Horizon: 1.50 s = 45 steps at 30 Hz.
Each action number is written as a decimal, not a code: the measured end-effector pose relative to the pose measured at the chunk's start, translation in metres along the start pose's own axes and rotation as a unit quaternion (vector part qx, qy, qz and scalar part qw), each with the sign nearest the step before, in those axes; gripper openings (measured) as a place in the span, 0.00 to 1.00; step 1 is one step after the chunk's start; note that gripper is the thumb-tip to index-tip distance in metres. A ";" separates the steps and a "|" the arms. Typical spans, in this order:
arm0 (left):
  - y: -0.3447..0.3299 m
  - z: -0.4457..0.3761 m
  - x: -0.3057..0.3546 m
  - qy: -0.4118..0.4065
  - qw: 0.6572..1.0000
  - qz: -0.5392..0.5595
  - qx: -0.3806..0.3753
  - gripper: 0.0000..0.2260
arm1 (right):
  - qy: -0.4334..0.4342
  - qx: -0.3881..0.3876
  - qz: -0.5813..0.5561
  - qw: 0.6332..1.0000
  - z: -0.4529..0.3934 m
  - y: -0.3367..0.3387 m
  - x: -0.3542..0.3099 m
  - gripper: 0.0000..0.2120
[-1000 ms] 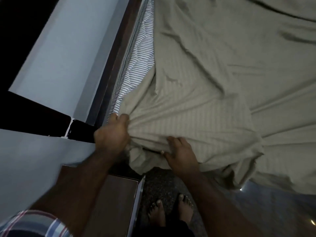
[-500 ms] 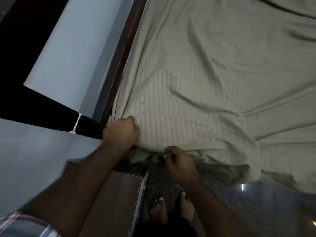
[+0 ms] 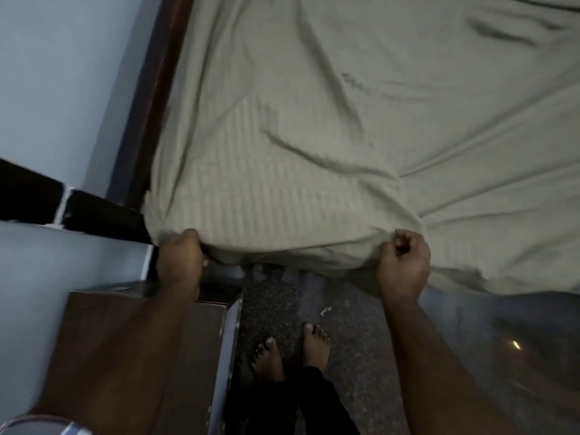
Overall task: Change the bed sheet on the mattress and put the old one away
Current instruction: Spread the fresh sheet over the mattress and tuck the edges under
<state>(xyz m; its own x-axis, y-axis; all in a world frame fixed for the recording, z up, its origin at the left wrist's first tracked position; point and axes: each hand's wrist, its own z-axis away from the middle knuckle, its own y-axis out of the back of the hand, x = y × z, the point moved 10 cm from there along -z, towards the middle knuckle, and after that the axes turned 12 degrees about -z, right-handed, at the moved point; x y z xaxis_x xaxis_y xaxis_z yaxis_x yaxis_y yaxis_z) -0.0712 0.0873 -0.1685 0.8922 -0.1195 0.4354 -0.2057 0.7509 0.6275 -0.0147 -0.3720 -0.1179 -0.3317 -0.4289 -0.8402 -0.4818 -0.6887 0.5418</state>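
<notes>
Dark wood bed frame runs along the bluish wall, brown nightstand sits beside it on speckled floor.

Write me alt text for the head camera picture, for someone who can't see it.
Seen from above, a person's left hand and right hand grip the near edge of a wrinkled beige bed sheet at the bed's corner. Bare feet stand on a dark speckled floor, a brown cabinet at left.
</notes>
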 end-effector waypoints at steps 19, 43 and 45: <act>-0.320 0.294 0.137 -0.584 0.745 -0.303 -0.112 0.07 | -0.450 -0.003 -0.290 0.845 -0.087 0.123 0.197 0.13; -0.588 0.481 0.210 -0.589 0.654 -0.446 -0.162 0.07 | -0.343 0.085 -0.325 0.877 -0.322 0.342 0.306 0.17; -0.609 0.489 0.224 -0.593 0.650 -0.439 -0.180 0.08 | -0.367 0.095 -0.369 0.849 -0.331 0.337 0.300 0.09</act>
<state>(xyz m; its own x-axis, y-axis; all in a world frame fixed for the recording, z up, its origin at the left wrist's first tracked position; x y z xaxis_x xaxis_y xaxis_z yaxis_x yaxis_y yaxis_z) 0.0574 -0.7141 -0.1380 -0.3798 -0.8615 0.3369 0.4726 0.1324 0.8713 -0.0085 -0.9262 -0.1942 -0.2647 0.6055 -0.7505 -0.8765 -0.4756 -0.0745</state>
